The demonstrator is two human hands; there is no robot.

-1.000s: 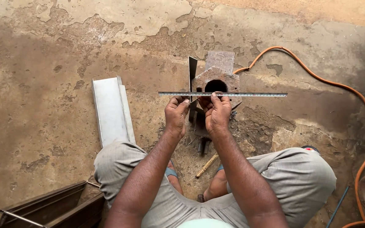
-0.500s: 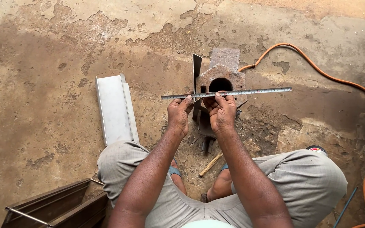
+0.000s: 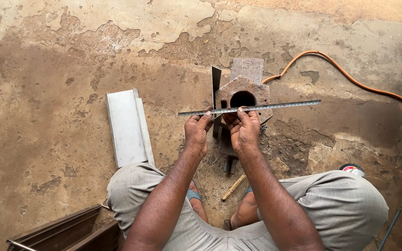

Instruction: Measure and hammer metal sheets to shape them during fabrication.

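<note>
Steel ruler (image 3: 252,108): long and thin, held nearly level across the front of the rusty metal block (image 3: 244,95), just below its round hole (image 3: 243,98); its right end sticks out well past the block and tilts slightly upward.
Left hand (image 3: 197,134): fingertips pinch the ruler near its left end.
Right hand (image 3: 243,130): thumb and fingers grip the ruler at the middle, right under the hole.
Metal block: house-shaped and brown with rust, standing on the floor (image 3: 47,93) between the person's knees; a flat rusty plate (image 3: 247,69) lies behind it.
Angle piece (image 3: 216,88): thin grey steel strip standing upright, touching the block's left side.
Channel section (image 3: 127,126): pale steel, lying flat on the floor well to the left of the hands.
Orange hose (image 3: 350,81): curves from behind the block out to the right edge and down.
Wooden handle (image 3: 234,187): lies on the floor between the feet, below the hands.
Dark frame pieces (image 3: 66,231): lower left corner, beside the left knee.
Floor: cracked, stained concrete with flaking patches.
</note>
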